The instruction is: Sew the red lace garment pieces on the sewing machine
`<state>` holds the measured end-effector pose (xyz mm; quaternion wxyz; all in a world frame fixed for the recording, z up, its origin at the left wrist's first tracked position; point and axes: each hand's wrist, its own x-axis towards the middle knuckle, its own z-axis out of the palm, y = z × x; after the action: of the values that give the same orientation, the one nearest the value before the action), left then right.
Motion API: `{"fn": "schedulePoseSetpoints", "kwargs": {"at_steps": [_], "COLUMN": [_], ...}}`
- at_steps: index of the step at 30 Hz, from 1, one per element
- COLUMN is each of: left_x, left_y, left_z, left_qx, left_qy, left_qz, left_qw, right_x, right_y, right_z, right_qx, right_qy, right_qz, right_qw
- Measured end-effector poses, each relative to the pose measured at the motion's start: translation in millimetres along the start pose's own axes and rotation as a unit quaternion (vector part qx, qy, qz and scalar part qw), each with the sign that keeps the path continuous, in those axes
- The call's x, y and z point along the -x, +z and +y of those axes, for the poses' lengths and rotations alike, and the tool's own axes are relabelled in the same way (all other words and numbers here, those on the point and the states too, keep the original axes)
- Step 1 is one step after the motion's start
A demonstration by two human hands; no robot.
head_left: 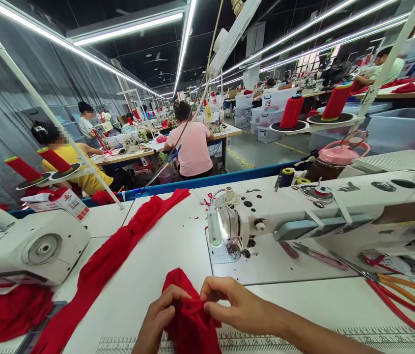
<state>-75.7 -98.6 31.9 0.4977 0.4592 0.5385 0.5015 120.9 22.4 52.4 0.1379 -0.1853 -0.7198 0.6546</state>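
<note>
A piece of red fabric [196,328] hangs bunched between my two hands, low in the middle of the head view. My left hand [163,310] pinches its left edge, thumb and fingers closed on the cloth. From the right, my right hand [231,302] pinches the same fabric between thumb and forefinger. Both hands are above the white table [155,265], just in front of a white sewing machine [244,221]. A long strip of red fabric [107,260] lies across the table to the left, apart from my hands.
Scissors with orange handles [395,280] and tweezers [321,256] lie at the right. A printed ruler [303,338] runs along the front edge. Another machine [45,248] and a red fabric pile [8,314] stand left. Red thread cones [291,112] sit above; co-workers [190,145] sit beyond.
</note>
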Motion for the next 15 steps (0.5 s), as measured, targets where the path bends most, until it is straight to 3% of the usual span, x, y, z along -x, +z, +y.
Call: {"fn": "schedulePoseSetpoints", "kwargs": {"at_steps": [4, 6, 11, 13, 15], "left_x": [2.2, 4.4, 6.9, -0.4, -13.0], "left_y": [7.9, 10.9, -4.9, -24.2, -51.1], "left_z": [-4.2, -5.1, -5.2, 6.1, 31.0], "left_qx": [-0.036, -0.062, -0.196, -0.31, -0.456], "left_qy": [-0.003, 0.015, 0.065, 0.103, 0.16], "left_qz": [0.055, 0.084, 0.066, 0.058, 0.063], "left_qw": [0.998, 0.994, 0.976, 0.943, 0.873], "right_x": [3.5, 4.8, -3.0, -20.3, -48.7], "right_y": [-1.3, -3.4, -3.1, 5.0, 18.1], "right_z": [-11.7, -12.8, 3.8, 8.2, 2.9], "right_qx": [0.078, 0.064, 0.079, 0.114, 0.155], "right_qy": [-0.035, -0.014, 0.014, 0.001, -0.022], "right_qz": [0.037, 0.017, -0.045, -0.025, 0.02], "right_qw": [0.996, 0.998, 0.996, 0.993, 0.987]}}
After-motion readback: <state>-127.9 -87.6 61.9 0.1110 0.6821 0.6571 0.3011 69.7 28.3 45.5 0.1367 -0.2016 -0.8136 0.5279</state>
